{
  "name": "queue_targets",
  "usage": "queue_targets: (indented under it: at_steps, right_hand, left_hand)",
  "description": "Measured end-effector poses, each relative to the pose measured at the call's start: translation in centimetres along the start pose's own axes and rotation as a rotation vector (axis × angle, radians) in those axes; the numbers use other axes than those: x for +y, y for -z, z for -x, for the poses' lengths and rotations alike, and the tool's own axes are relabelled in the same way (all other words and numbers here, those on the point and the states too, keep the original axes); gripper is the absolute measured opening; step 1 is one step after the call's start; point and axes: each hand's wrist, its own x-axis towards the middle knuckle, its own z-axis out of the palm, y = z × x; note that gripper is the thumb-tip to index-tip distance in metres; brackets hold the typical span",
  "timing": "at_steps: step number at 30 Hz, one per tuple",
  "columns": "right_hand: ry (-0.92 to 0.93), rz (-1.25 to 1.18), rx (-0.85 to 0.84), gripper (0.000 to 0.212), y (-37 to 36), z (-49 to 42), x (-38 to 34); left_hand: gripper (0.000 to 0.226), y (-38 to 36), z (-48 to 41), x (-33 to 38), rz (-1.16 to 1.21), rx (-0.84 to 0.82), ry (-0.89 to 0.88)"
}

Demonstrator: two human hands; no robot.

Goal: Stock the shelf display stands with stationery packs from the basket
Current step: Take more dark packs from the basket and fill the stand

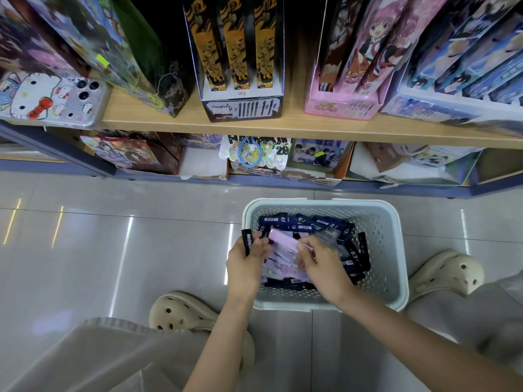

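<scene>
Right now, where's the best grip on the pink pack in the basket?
Pinch the pink pack across its long edges, coming from above. It lies flattish on top of the other packs, and the basket walls block any side approach.

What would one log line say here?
phase: picking | left hand: grips dark pack | right hand: pinches pink pack | both at basket

Glossy tiled floor (pixel 85 250), perforated basket (pixel 396 250) on it, wooden shelf (pixel 283 125) bearing display boxes (pixel 240 66)

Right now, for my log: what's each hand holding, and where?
Left hand: black pack, by its lower half. Right hand: pink pack, pinched at its right end.
</scene>
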Motion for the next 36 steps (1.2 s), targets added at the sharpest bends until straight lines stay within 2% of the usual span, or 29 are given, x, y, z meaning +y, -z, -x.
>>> queue_targets:
  at_steps: [3,5,9,11,13,17,19,21,23,26,28,32,36]
  right_hand:
    - [-0.005,-0.216,0.04,0.015,-0.4,1.4,-2.2]
    - [-0.002,-0.284,-0.006,0.015,-1.1,1.5,-3.5]
    - [0.028,-0.313,-0.146,0.015,-2.1,0.7,-5.3]
    - [0.037,-0.267,-0.114,0.01,-2.2,-0.1,-4.9]
    - [-0.065,-0.247,0.006,0.016,-2.1,-1.6,-3.1]
    - [-0.437,-0.375,0.148,0.054,-2.2,-4.9,1.5]
    - [-0.554,-0.453,0.196,0.072,-2.3,-6.3,2.4]
    - [-0.612,-0.367,0.23,0.077,-2.4,-7.0,2.7]
    - [-0.579,-0.126,0.227,0.073,-2.4,-6.8,2.9]
    - [-0.307,0.333,0.165,0.062,-2.1,-6.1,3.4]
    - [-0.184,0.506,0.103,0.055,-1.5,-6.3,3.8]
    - [-0.1,0.667,-0.009,0.037,-0.2,-6.8,4.4]
    - [-0.071,0.566,-0.038,0.036,0.4,-6.9,4.9]
  left_hand:
    - [0.018,-0.6,0.4,0.4,0.086,-0.03,0.021]
    - [0.023,-0.9,0.7,1.0,0.114,-0.069,0.054]
    - [0.027,-0.5,0.7,1.5,0.128,-0.071,0.067]
    - [0.023,0.1,0.2,1.6,0.146,-0.004,0.018]
    - [0.023,0.9,-0.5,1.9,0.185,0.042,-0.002]
    - [0.022,1.8,-1.2,2.1,0.189,0.076,0.003]
    - [0.021,1.7,-1.2,1.9,0.173,0.077,0.003]
    - [0.021,1.6,-1.1,1.5,0.153,0.073,0.008]
    - [0.02,1.3,-1.0,1.2,0.134,0.069,0.016]
    - [0.024,1.2,-1.0,0.9,0.106,0.062,0.028]
    - [0.024,1.2,-1.2,0.8,0.098,0.066,0.031]
    - [0.018,1.2,-1.2,0.9,0.089,0.057,0.03]
    - [0.016,1.1,-1.2,0.9,0.077,0.057,0.041]
